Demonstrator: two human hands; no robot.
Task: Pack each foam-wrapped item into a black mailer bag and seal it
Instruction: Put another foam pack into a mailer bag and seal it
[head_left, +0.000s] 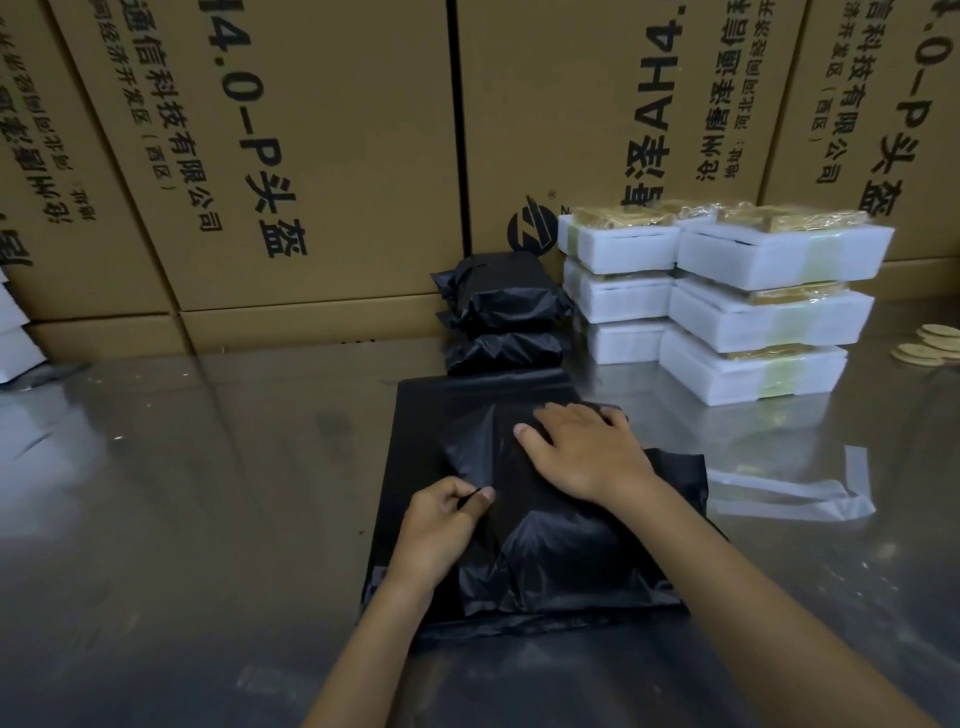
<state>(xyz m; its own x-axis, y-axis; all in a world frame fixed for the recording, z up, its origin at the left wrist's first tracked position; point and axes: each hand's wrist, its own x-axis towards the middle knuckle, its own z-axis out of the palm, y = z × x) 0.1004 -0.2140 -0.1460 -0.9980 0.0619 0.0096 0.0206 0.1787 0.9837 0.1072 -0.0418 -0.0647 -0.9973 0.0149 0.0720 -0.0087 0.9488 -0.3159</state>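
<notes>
The left hand (439, 525) pinched what looked like a thin black strip at the filled black mailer bag (550, 525). To its right, the right hand (582, 452) pressed flat, fingers straight, on that bag. Beyond it stood stacked foam-wrapped items (727, 296).

A bulging black plastic mailer bag (550, 525) is pressed flat by the right hand (582, 449), fingers spread. Its edge is pinched by the left hand (441, 525). Sealed black parcels (501, 306) and stacked white foam-wrapped items (737, 291) are seen behind on the shiny steel table (182, 493).
</notes>
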